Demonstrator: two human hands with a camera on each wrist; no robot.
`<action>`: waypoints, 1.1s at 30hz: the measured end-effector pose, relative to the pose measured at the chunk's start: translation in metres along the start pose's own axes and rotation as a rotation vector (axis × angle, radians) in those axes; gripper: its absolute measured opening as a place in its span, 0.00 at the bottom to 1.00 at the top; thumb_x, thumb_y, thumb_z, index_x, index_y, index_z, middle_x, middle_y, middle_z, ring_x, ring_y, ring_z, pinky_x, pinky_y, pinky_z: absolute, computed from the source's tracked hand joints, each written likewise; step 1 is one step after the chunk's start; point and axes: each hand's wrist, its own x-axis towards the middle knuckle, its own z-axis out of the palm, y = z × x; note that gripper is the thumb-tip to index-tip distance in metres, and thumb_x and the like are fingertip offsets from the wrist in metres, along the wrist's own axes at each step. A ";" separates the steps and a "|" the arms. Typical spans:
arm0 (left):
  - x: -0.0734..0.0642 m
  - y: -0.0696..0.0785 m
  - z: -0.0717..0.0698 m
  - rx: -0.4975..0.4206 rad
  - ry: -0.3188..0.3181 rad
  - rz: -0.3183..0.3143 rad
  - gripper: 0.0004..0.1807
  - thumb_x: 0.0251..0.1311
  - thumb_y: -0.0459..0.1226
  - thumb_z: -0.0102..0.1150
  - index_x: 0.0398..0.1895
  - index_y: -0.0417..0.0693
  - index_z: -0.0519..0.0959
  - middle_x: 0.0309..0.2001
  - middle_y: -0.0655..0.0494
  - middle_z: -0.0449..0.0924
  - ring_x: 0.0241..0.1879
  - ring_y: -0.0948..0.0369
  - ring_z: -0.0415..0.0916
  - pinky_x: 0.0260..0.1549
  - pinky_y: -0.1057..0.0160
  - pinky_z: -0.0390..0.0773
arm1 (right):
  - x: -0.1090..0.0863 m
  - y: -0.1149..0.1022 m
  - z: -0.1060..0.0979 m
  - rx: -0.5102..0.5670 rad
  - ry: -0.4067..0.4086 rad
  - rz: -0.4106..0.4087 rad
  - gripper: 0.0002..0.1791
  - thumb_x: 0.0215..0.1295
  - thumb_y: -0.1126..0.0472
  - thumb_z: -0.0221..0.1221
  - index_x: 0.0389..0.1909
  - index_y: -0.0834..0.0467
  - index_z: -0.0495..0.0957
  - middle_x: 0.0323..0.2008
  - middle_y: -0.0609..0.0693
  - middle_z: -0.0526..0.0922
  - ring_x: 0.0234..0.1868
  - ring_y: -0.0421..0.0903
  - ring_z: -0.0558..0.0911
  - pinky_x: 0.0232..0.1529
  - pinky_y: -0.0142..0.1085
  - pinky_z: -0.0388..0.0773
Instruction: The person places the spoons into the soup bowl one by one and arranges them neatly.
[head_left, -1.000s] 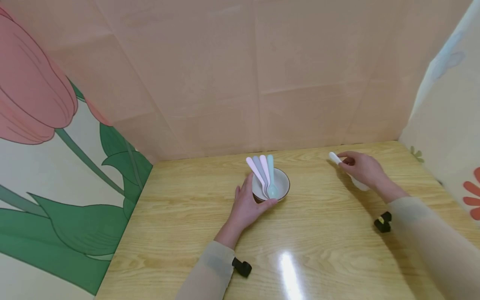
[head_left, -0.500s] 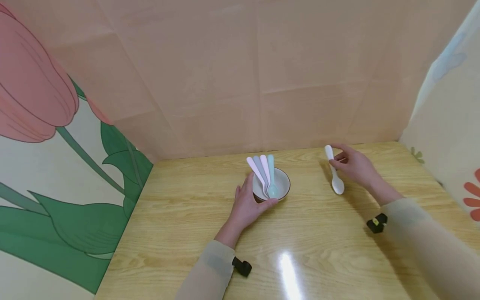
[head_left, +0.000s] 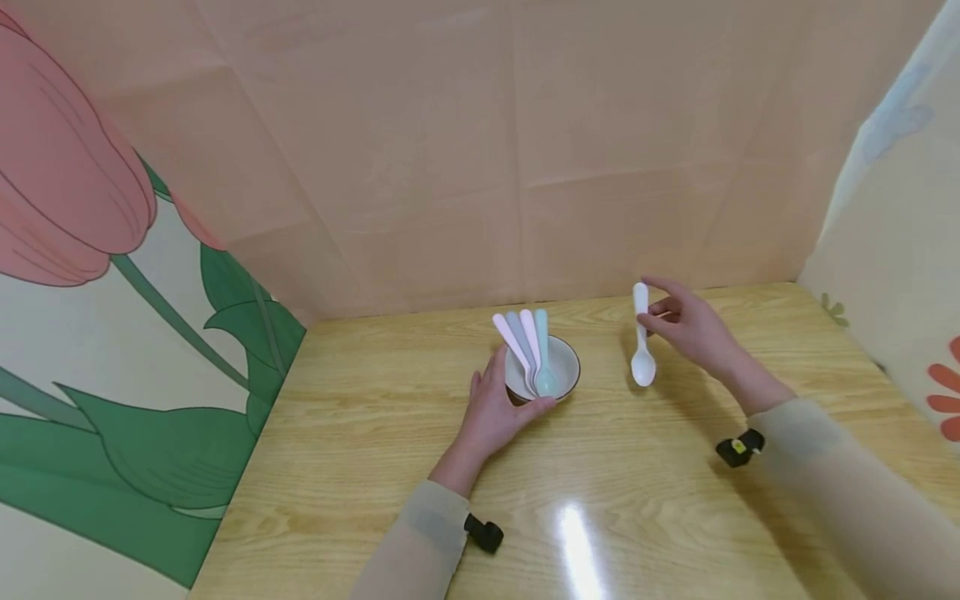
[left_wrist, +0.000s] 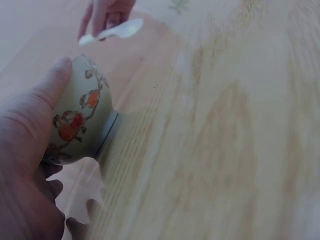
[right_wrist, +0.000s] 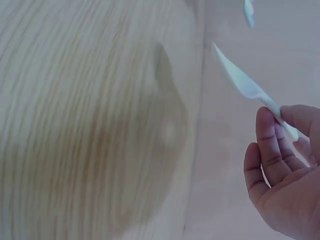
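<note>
A small bowl with a brown rim stands on the table; a bird-and-branch pattern shows on its side in the left wrist view. Several spoons lean in it, their handles over the far rim: two pink, one grey and a mint-green spoon. My left hand grips the bowl's left side, thumb at the near edge and fingers around the far side. To the right, my right hand pinches a white spoon by its handle, above the table and apart from the bowl. Its scoop points down toward me.
The wooden table ends at a pinkish cloth backdrop behind the bowl. A tulip-printed panel stands at the left, and a pale flowered panel at the right. Each wrist carries a small black camera mount.
My right hand has carried the white spoon leftward, nearer the bowl, and turned it from slanted to almost upright in view. My left hand and the bowl have stayed put.
</note>
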 end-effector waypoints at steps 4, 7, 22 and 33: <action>0.000 -0.001 0.000 -0.003 0.002 0.000 0.65 0.59 0.64 0.79 0.90 0.56 0.49 0.83 0.54 0.65 0.83 0.56 0.59 0.83 0.35 0.44 | 0.001 -0.010 0.006 0.064 -0.001 0.000 0.42 0.81 0.60 0.66 0.88 0.55 0.58 0.50 0.64 0.85 0.42 0.48 0.90 0.34 0.33 0.77; 0.000 -0.001 0.000 -0.002 0.002 -0.005 0.65 0.59 0.64 0.80 0.90 0.56 0.49 0.83 0.54 0.65 0.83 0.56 0.60 0.83 0.36 0.43 | 0.002 -0.020 0.010 0.094 0.000 0.001 0.41 0.81 0.64 0.65 0.88 0.58 0.58 0.50 0.65 0.84 0.42 0.47 0.90 0.36 0.31 0.77; 0.000 0.001 0.000 0.001 0.008 0.003 0.65 0.59 0.63 0.80 0.90 0.54 0.50 0.82 0.52 0.66 0.82 0.55 0.61 0.83 0.34 0.44 | 0.008 -0.046 0.031 0.240 0.018 -0.026 0.39 0.80 0.64 0.66 0.86 0.56 0.62 0.48 0.65 0.85 0.40 0.46 0.90 0.38 0.33 0.78; 0.001 0.001 -0.001 -0.007 0.006 0.002 0.64 0.59 0.64 0.80 0.90 0.55 0.50 0.81 0.53 0.67 0.81 0.55 0.63 0.82 0.33 0.45 | 0.012 -0.063 0.050 0.318 0.003 0.004 0.38 0.80 0.63 0.67 0.85 0.54 0.63 0.47 0.62 0.86 0.41 0.48 0.91 0.40 0.35 0.78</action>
